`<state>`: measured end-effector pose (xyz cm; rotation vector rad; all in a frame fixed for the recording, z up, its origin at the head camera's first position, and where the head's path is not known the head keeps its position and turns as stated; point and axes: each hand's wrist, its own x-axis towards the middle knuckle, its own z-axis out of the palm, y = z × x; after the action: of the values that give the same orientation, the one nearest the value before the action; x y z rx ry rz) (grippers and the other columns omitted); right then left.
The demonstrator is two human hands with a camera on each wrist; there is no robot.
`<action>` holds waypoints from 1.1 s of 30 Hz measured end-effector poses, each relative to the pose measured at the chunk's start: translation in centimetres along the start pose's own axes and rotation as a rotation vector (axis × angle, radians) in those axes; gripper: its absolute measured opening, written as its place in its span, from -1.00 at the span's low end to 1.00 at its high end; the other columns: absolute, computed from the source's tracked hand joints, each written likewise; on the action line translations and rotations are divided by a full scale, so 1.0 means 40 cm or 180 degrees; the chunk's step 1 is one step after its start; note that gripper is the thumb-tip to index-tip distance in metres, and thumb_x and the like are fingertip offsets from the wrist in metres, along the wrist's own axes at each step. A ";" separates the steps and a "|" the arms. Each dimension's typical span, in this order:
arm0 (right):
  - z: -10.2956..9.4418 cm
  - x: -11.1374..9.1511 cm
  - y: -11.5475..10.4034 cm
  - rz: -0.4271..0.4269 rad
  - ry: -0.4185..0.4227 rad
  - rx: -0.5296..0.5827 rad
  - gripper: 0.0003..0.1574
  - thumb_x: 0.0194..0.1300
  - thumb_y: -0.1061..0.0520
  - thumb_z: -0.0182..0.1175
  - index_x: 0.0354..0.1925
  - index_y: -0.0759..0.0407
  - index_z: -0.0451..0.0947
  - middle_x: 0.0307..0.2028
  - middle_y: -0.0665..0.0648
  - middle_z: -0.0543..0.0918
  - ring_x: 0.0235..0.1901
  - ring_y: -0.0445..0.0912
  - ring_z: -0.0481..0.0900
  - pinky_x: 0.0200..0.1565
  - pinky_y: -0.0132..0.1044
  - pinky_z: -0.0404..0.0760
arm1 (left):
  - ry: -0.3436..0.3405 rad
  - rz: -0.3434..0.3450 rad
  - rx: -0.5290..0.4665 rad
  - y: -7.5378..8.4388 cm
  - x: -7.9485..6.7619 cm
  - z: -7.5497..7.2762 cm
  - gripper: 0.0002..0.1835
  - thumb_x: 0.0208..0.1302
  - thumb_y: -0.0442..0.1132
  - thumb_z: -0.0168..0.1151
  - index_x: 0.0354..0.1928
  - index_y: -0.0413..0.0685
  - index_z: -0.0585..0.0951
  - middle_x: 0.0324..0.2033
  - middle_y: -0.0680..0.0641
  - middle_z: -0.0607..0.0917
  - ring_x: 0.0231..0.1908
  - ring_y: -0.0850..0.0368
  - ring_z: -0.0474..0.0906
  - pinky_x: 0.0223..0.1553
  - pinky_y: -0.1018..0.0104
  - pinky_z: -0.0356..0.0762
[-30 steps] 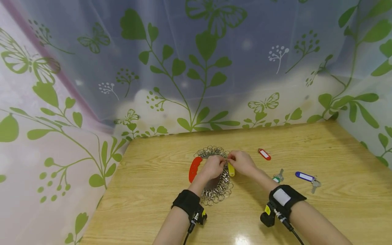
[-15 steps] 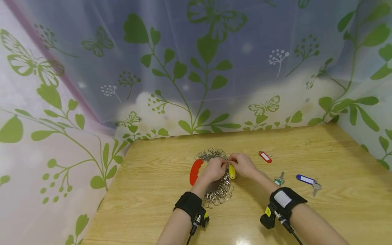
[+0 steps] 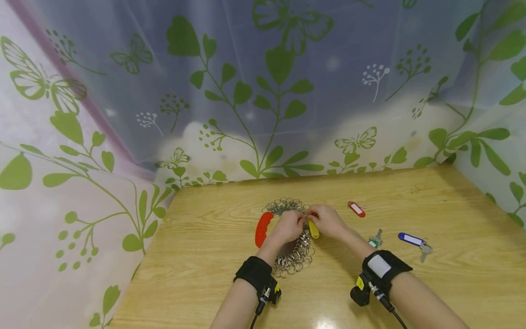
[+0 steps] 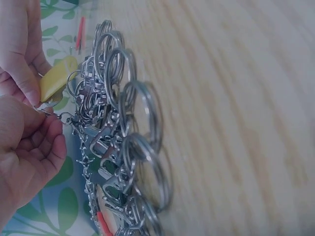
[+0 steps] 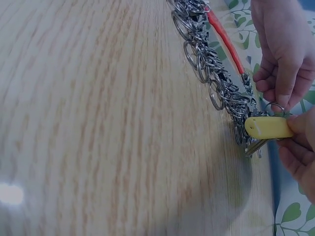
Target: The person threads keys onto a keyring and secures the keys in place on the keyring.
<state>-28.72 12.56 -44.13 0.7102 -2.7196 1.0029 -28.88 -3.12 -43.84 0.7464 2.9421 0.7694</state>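
Note:
A large metal hoop with a red grip [image 3: 263, 230] lies on the table, hung all round with clips and split rings [image 4: 142, 115]. Over its right side, my left hand [image 3: 289, 225] pinches a small split ring [image 5: 274, 105] between thumb and fingers. Close beside it, my right hand [image 3: 327, 221] pinches the end of a yellow key tag [image 5: 268, 127] at that ring. A metal key [image 5: 256, 147] hangs by the tag. In the left wrist view, both hands' fingertips meet at the ring, partly hiding it.
Right of my hands on the wooden table [image 3: 197, 256] lie a red key tag [image 3: 356, 209], a green key tag [image 3: 373, 242] partly behind my right forearm, and a blue key tag [image 3: 411, 239] with a key [image 3: 426, 249]. Leaf-patterned curtains [image 3: 230, 137] border the table.
Both hands stay at the hoop's right side. The yellow tag's lower end has swung slightly to the right. The head view has shifted a little.

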 end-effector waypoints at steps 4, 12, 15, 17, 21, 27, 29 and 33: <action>0.000 -0.001 0.000 0.0044 0.0025 0.0091 -0.93 0.23 0.32 0.16 -0.36 0.26 0.59 -0.44 0.11 0.61 -0.48 -0.11 0.50 -0.41 -0.24 0.46 | 0.0030 -0.0005 -0.0029 0.001 0.002 0.002 -0.78 0.33 -0.37 -0.01 -0.36 -0.15 0.63 -0.61 0.01 0.48 -0.67 0.24 0.26 -0.59 0.47 0.18; 0.002 -0.003 -0.003 0.0192 0.0038 0.0092 -0.92 0.25 0.31 0.15 -0.35 0.26 0.60 -0.44 0.10 0.62 -0.53 -0.17 0.46 -0.42 -0.26 0.43 | 0.0040 -0.0055 -0.0122 0.001 0.004 0.009 -0.79 0.33 -0.38 -0.01 -0.33 -0.17 0.64 -0.60 0.02 0.48 -0.67 0.24 0.27 -0.60 0.46 0.20; 0.000 -0.006 -0.005 0.0227 0.0055 0.0097 -0.91 0.26 0.31 0.14 -0.34 0.26 0.59 -0.42 0.11 0.63 -0.53 -0.16 0.48 -0.43 -0.25 0.44 | 0.0049 -0.0050 -0.0157 0.000 0.005 0.011 -0.79 0.33 -0.38 -0.01 -0.33 -0.17 0.63 -0.56 0.00 0.52 -0.65 0.23 0.29 -0.57 0.46 0.23; -0.001 -0.007 -0.006 0.0229 0.0077 0.0106 -0.91 0.26 0.31 0.13 -0.34 0.26 0.59 -0.42 0.12 0.63 -0.52 -0.15 0.49 -0.45 -0.25 0.45 | 0.0072 -0.0050 -0.0180 0.000 0.006 0.012 -0.79 0.34 -0.37 -0.01 -0.30 -0.18 0.65 -0.52 -0.02 0.56 -0.63 0.24 0.32 -0.55 0.46 0.25; 0.001 -0.007 -0.009 0.0197 0.0114 0.0072 -0.93 0.24 0.30 0.16 -0.35 0.25 0.59 -0.43 0.11 0.62 -0.48 -0.12 0.51 -0.42 -0.24 0.46 | 0.0101 -0.0070 -0.0290 -0.005 0.001 0.010 -0.80 0.32 -0.35 0.03 -0.24 -0.19 0.67 -0.46 -0.05 0.62 -0.60 0.24 0.37 -0.52 0.46 0.31; -0.003 -0.008 -0.014 0.0229 0.0006 0.0150 -0.92 0.26 0.30 0.15 -0.33 0.26 0.58 -0.40 0.12 0.62 -0.48 -0.12 0.50 -0.42 -0.25 0.46 | -0.0011 -0.0143 -0.0489 -0.018 -0.003 0.010 -0.84 0.32 -0.30 0.10 -0.28 -0.14 0.66 -0.51 0.04 0.56 -0.57 0.25 0.37 -0.52 0.44 0.30; -0.006 -0.005 -0.015 0.0218 -0.0026 0.0138 -0.92 0.27 0.30 0.14 -0.34 0.26 0.58 -0.41 0.12 0.61 -0.50 -0.13 0.47 -0.44 -0.26 0.44 | 0.0023 -0.0135 -0.0490 -0.020 0.000 0.008 -0.83 0.33 -0.30 0.09 -0.33 -0.15 0.65 -0.55 0.04 0.53 -0.58 0.23 0.36 -0.53 0.44 0.28; -0.009 0.004 -0.017 -0.0051 -0.0011 -0.0076 -0.93 0.25 0.31 0.15 -0.37 0.25 0.57 -0.43 0.10 0.59 -0.48 -0.10 0.49 -0.41 -0.22 0.46 | 0.0068 -0.0178 -0.0436 -0.017 0.005 0.001 -0.82 0.34 -0.30 0.07 -0.36 -0.16 0.63 -0.56 0.03 0.50 -0.58 0.21 0.33 -0.53 0.43 0.26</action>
<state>-28.51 12.28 -43.41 0.7291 -2.7197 0.9648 -29.35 -3.54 -44.16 0.6473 2.8783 0.9682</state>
